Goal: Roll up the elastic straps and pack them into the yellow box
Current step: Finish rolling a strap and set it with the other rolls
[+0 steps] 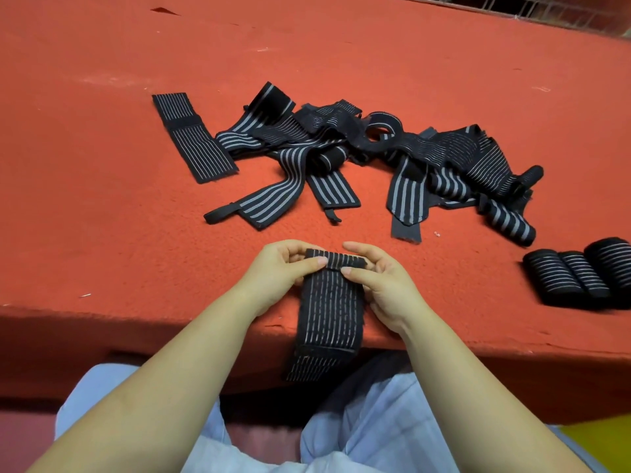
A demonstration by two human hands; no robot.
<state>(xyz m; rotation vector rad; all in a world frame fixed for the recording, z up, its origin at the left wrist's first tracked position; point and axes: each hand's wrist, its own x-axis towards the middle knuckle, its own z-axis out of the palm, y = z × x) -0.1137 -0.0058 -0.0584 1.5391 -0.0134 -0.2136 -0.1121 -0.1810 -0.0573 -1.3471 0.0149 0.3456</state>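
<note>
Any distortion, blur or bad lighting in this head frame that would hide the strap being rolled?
Head view: wide-angle bend curves the red table edge; light is even, without glare; the strap pinched by the left hand and right hand is slightly soft but its stripes read; the top right corner is dark.

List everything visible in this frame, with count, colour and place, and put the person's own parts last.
strap being rolled: one, black with thin pale stripes, at the near table edge, far end folded over, tail hanging off the edge
loose straps: a tangled pile, count unclear, black with grey-white stripes, mid table
flat strap: one, black with thin stripes, left of the pile
rolled straps: three, black with thin stripes, side by side at the right edge
table cover: one, red-orange
yellow surface: one patch, bottom right corner, possibly the box
pale blue clothing: on the lap
left hand: pinches the strap's fold
right hand: pinches the fold's other side
</note>
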